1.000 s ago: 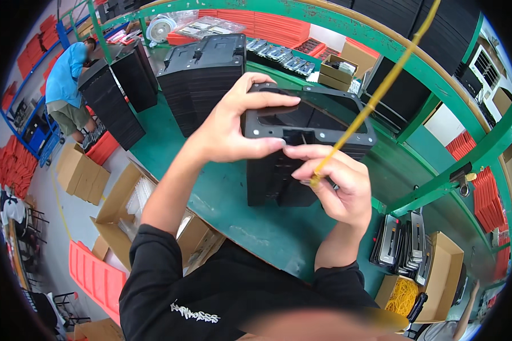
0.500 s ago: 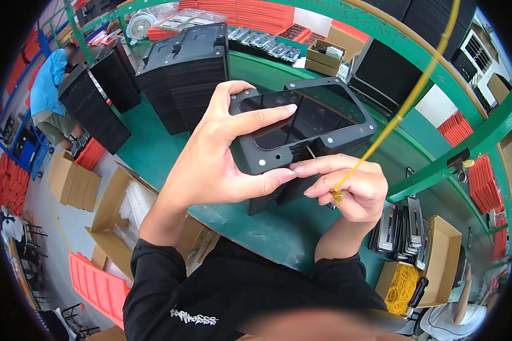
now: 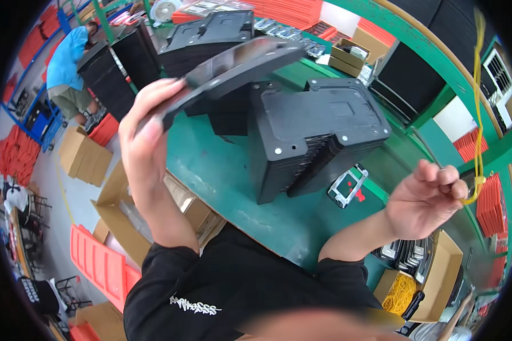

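Raised at the left, my left hand (image 3: 145,128) is closed on the edge of a black frame (image 3: 239,74) with a dark glossy panel, tilted and blurred. Below and right of it, a tall stack of matching black frames (image 3: 330,111) stands on the green table (image 3: 227,182). My right hand (image 3: 424,202) is up at the right, its fingers pinching a thin metal rod-like tool (image 3: 429,149). A yellow cord (image 3: 478,108) hangs down to that hand. Behind my left hand's frame rise more stacked black frames (image 3: 210,34).
A small silver-rimmed frame (image 3: 347,186) with red bits lies right of the stack. Near my right forearm are a cardboard box (image 3: 445,267), several black-and-silver parts (image 3: 409,253) and yellow bands (image 3: 401,294). A green rail (image 3: 424,37) crosses above. A person in blue (image 3: 65,71) stands far left.
My left hand has lifted the panelled frame off the stack, up and left. My right hand has moved right, away from the stack, with the tool and cord.
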A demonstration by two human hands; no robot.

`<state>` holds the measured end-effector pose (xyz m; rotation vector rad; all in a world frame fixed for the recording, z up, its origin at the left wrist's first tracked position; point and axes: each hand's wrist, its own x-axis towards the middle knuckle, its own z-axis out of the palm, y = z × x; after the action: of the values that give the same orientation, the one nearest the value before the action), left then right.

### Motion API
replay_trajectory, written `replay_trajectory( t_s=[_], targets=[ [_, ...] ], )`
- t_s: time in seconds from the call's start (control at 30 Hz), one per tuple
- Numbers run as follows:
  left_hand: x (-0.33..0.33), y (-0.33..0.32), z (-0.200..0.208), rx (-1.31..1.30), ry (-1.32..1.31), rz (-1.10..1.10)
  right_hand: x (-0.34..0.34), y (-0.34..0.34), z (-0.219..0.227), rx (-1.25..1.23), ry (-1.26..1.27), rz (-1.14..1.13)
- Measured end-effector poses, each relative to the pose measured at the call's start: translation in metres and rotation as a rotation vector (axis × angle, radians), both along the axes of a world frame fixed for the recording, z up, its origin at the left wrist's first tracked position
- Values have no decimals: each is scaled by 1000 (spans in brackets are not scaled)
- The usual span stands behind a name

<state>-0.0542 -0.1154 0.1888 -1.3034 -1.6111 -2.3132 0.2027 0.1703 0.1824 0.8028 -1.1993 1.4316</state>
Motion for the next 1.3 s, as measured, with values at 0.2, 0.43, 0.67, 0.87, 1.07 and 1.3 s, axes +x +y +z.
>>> replay_trajectory(
  t_s=[0.2, 0.43, 0.67, 0.87, 1.07, 1.3],
  targets=[
    [10, -76, -96, -281, 124, 515, 12, 37, -5, -118, -59, -299],
    [16, -72, -178, -740, 345, 509, 6, 38, -3, -19, -241, -621],
    [15, -63, -192, -1136, 400, 417, -22, 37, -3, -62, -661, -913],
    [2, -30, -187, -998, 397, 391, -38, 120, -56, -193, -962, -831],
    [5, -30, -189, -1218, 496, 341, -140, 206, -186, 334, -1182, -1132],
    [10, -26, -189, -1178, 478, 334, -190, 268, -252, 431, -1261, -1146]
  ],
)
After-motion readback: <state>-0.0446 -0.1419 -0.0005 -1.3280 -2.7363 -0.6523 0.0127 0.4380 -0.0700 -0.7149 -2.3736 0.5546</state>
